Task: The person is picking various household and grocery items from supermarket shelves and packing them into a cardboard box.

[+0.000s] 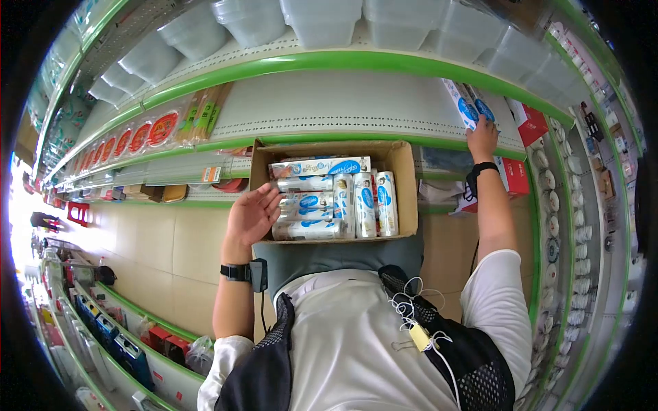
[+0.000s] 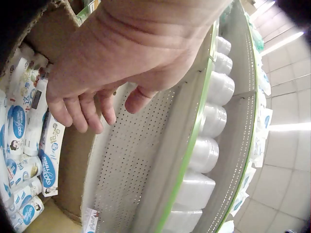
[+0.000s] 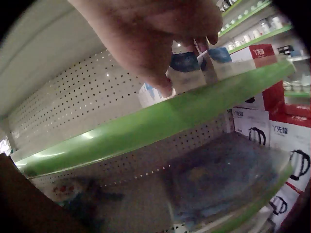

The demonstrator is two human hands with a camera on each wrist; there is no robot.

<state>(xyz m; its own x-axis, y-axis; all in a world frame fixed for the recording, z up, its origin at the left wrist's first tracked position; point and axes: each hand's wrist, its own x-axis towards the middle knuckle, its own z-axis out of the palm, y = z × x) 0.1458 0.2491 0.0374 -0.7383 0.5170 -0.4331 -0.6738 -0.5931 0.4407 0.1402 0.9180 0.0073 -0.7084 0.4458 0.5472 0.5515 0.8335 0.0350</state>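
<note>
My right hand (image 1: 483, 140) reaches to the right end of the middle shelf. There its thumb and fingers grip the front end of a long white box with a blue oval label (image 1: 461, 104). A second, similar box (image 1: 481, 103) lies right beside it. In front of my lap is an uncapped cardboard carton (image 1: 409, 195) holding several white-and-blue packs. One long box (image 1: 319, 167) lies across its far side, and wrapped rolls (image 1: 305, 200) fill the left part. Over the carton's left edge, my left hand (image 1: 252, 214) hovers with relaxed fingers, holding nothing; the left wrist view shows its fingers hanging loose.
Clear plastic tubs (image 1: 322, 24) line the shelf above. Red-labelled packs (image 1: 164, 128) stand left on the middle shelf (image 1: 329, 103), whose green front edge runs above the carton. Red-and-white kettle boxes (image 3: 251, 127) are stacked at the right. Another shelf row (image 1: 123, 335) stands behind, left.
</note>
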